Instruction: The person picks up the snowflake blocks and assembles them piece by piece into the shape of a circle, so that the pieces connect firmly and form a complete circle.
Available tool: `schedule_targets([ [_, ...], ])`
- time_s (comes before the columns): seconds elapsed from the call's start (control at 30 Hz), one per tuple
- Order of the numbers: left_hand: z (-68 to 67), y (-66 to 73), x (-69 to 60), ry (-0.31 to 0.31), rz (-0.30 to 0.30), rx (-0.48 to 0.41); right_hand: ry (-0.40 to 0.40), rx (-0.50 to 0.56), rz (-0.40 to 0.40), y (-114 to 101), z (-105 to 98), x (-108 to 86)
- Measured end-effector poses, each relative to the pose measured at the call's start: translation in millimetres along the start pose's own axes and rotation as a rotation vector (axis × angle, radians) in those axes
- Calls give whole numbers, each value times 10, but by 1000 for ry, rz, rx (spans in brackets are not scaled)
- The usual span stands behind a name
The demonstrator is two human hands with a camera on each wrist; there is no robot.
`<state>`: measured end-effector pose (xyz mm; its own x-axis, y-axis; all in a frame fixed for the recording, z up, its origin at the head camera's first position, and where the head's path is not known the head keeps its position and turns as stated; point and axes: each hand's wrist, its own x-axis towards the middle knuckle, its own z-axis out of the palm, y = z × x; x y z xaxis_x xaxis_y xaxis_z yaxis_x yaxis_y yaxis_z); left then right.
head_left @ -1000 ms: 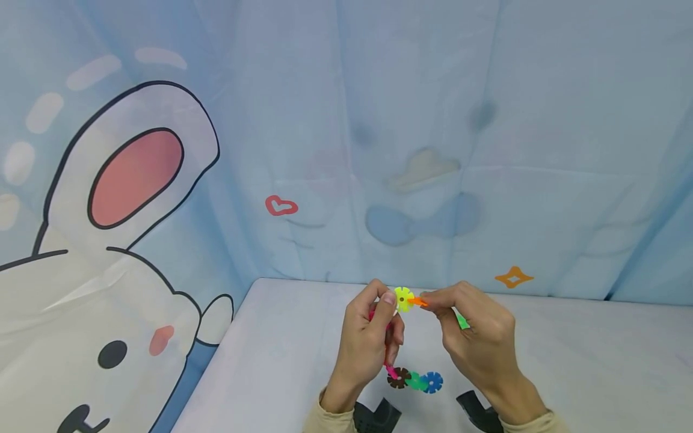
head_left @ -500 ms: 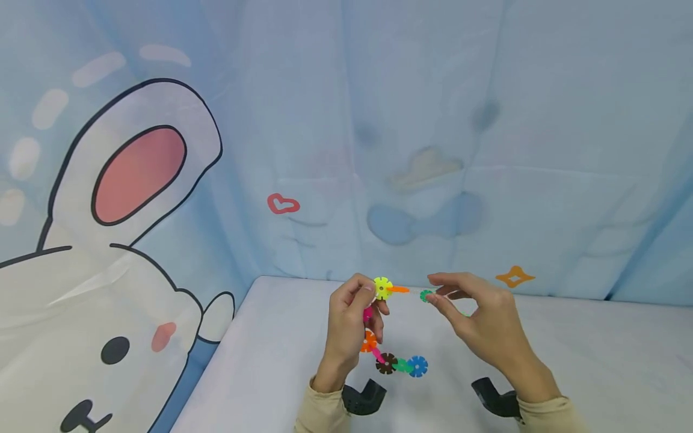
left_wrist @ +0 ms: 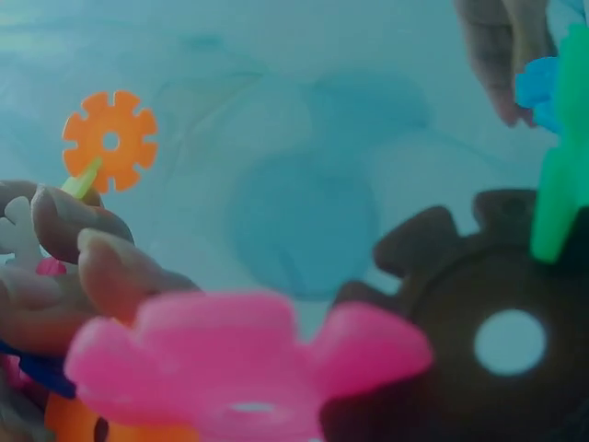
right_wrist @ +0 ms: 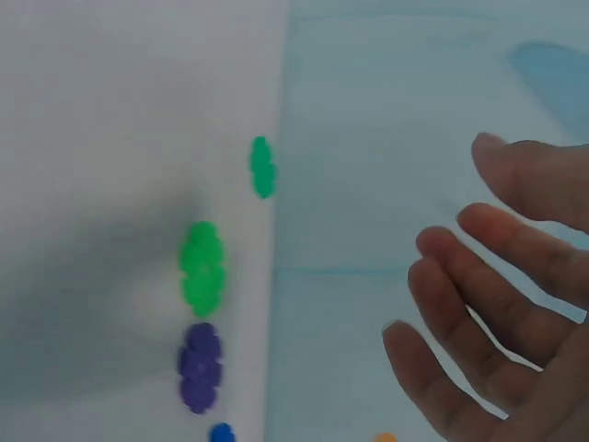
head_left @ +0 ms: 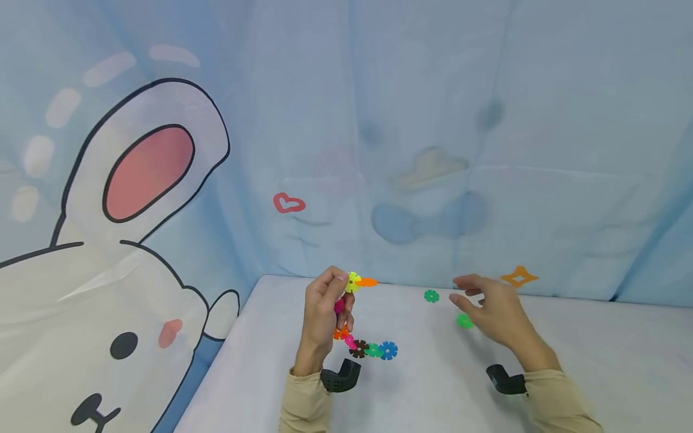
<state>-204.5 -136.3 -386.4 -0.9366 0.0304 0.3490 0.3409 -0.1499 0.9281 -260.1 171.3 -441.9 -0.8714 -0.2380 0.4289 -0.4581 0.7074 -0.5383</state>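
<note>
In the head view the left hand (head_left: 322,313) pinches a chain of linked notched discs near its yellow disc (head_left: 353,282). An orange disc (head_left: 368,282) juts from the yellow one, seen edge-on. Below, the chain runs through pink and orange pieces to a brown disc (head_left: 359,349), a green one (head_left: 373,350) and a blue one (head_left: 388,350). The left wrist view shows the orange disc (left_wrist: 110,141) face-on, with a pink piece (left_wrist: 239,359) close to the camera. The right hand (head_left: 500,313) holds nothing, fingers apart, in the right wrist view (right_wrist: 506,295) too.
On the white table lie a dark green disc (head_left: 431,296) and a bright green disc (head_left: 465,321) beside the right hand. A purple disc (right_wrist: 200,367) and part of a blue one (right_wrist: 222,433) show in the right wrist view. A blue curtain (head_left: 422,120) hangs behind.
The left hand has moved left with the chain. The right hand has let go of the orange disc and drawn away to the right, uncovering the green discs on the table.
</note>
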Motion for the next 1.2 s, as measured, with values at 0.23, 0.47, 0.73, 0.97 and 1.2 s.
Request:
schedule_targets([
  [0.23,-82,-6,11,-32,19,17,-237,-45,-13,197,359,212],
  [0.47,-102,10,23,-30,24,-3,-298,-107,-21,265,661,358],
  [0.73,-102,19,18,-40,26,-15,-304,-43,65,327,695,453],
  [0.97,-69,26,16,-60,32,-30,-331,13,142,359,606,396],
  [1.2,-32,29,17,-74,41,-27,-225,123,48,133,469,241],
])
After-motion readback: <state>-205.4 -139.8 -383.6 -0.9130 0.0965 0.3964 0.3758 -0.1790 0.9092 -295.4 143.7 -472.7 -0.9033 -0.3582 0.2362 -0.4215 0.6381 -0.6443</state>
